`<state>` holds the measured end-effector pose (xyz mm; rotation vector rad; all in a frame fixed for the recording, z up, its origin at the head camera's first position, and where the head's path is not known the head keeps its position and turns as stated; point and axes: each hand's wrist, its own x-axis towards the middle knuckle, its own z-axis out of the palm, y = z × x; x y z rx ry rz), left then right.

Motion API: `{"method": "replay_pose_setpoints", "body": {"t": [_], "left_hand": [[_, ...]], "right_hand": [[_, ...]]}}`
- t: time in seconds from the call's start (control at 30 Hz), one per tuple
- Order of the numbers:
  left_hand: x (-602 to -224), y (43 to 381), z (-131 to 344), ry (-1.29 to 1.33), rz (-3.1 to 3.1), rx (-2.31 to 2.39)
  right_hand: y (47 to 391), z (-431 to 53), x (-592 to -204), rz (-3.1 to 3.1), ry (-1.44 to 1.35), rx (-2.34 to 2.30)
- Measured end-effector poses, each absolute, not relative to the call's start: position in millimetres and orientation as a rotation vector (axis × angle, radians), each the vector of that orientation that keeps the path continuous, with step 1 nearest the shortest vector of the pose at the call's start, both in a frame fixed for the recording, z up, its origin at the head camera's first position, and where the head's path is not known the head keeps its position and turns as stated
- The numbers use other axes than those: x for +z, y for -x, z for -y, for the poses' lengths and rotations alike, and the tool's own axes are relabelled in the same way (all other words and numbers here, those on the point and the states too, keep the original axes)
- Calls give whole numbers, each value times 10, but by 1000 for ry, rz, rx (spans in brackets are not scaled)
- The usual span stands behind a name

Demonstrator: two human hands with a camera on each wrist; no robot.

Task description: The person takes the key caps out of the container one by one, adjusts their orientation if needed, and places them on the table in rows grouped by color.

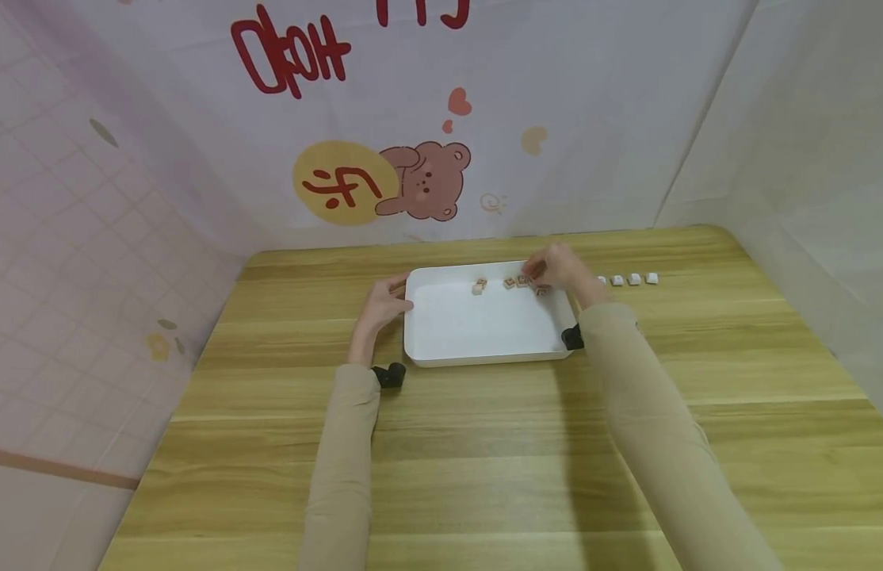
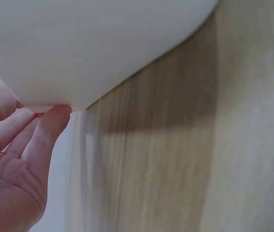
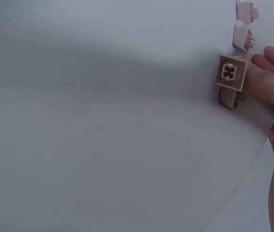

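A shallow white tray (image 1: 484,325) sits on the wooden table. My left hand (image 1: 386,305) holds its left wall near the far corner, thumb at the rim; in the left wrist view a fingertip (image 2: 57,113) touches the tray's corner. At the far right corner, my right hand (image 1: 556,268) reaches in and pinches a beige keycap (image 3: 230,72) at its fingertips, hollow underside with cross-shaped socket facing the camera. Another keycap (image 3: 228,98) lies right beside it. More keycaps (image 1: 510,282) lie along the tray's far wall, and a pair (image 1: 479,287) sits farther left.
A row of white keycaps (image 1: 634,279) stands on the table (image 1: 698,357) to the right of the tray, partly behind the right hand. Behind the table's far edge hangs a white printed cloth (image 1: 584,159) with a bear picture. Black wrist cameras (image 1: 390,376) sit at both sleeves.
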<state>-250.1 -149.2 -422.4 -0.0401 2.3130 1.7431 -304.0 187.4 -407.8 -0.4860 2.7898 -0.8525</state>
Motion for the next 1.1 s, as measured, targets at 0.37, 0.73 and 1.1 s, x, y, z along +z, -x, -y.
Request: {"method": "replay_pose_setpoints", "body": {"t": [0.37,0.73,1.1], "left_hand": [[-4253,2502,1478,29,-2316,1746],[-4251,2496,1484,41,-2302,1748],[-4225,2505,1489,34,-2306,1747]], "right_hand": [[3085,-1887,-4095,-2804,675,-567],[3054,-1941,-4079,-2728,547,-955],[3048,-2101,-4033,-2575,325,-1421]]}}
